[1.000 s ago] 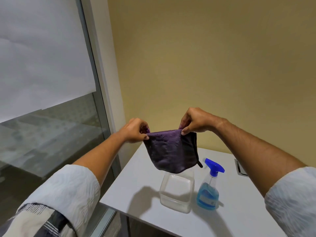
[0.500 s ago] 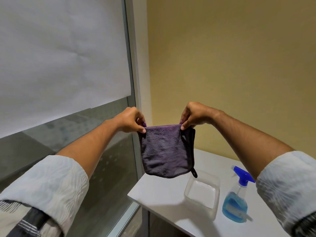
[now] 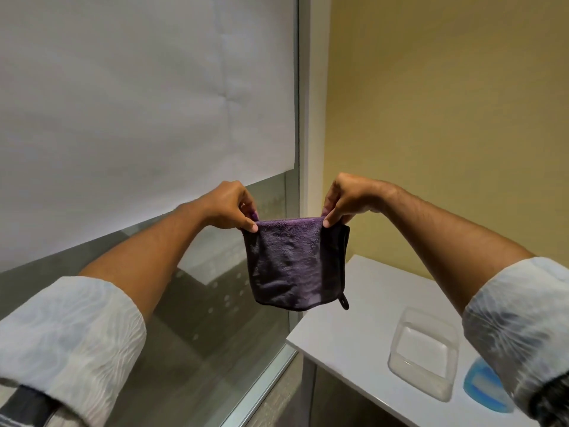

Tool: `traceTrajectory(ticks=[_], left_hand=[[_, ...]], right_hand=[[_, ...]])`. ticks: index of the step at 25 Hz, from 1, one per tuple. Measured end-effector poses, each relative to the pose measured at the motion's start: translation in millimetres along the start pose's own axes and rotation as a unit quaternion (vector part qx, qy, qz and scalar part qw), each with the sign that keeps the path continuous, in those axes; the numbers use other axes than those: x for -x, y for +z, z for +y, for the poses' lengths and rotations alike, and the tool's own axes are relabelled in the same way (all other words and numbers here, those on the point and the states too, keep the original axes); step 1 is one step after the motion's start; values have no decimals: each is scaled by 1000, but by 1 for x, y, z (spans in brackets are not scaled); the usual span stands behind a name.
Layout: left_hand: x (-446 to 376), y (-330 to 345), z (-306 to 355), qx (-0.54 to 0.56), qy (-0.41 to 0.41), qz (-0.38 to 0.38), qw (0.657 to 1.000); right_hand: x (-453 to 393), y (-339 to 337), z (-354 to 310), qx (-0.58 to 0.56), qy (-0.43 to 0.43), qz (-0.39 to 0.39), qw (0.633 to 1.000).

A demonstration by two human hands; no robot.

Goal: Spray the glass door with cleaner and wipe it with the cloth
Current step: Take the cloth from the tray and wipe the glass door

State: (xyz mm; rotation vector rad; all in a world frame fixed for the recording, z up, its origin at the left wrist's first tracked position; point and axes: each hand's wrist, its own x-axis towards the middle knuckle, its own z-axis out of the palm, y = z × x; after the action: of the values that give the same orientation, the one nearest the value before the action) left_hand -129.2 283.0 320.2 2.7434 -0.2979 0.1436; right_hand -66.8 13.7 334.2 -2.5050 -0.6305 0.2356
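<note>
Cloth [image 3: 295, 266], purple, hangs in mid-air before the glass door [image 3: 215, 303], its top corners pinched by the left hand [image 3: 229, 206] and right hand [image 3: 346, 197]. Below right, a clear container [image 3: 423, 352] and blue spray bottle [image 3: 483, 383] stand on a white table [image 3: 354, 334].

- Your cloth [image 3: 292, 263] is a dark purple, plush square hanging flat at the centre of the frame, pinched at its two top corners, with a small loop at its lower right corner.
- Your glass door [image 3: 197, 303] fills the left half of the frame; a white sheet covers its upper part, and the clear lower pane shows pale spots and reflections.
- Your cleaner [image 3: 483, 386] is a bottle of blue liquid at the lower right, mostly hidden behind your sleeve.
</note>
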Motion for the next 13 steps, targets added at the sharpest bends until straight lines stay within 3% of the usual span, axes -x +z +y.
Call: traceTrajectory(ticks=[6, 13], left_hand=[[64, -19, -37, 24, -82, 16, 996], [157, -41, -40, 15, -191, 73, 979]], right_hand=[[-13, 41, -61, -1, -27, -40, 999], [-1, 74, -125, 12, -123, -64, 990]])
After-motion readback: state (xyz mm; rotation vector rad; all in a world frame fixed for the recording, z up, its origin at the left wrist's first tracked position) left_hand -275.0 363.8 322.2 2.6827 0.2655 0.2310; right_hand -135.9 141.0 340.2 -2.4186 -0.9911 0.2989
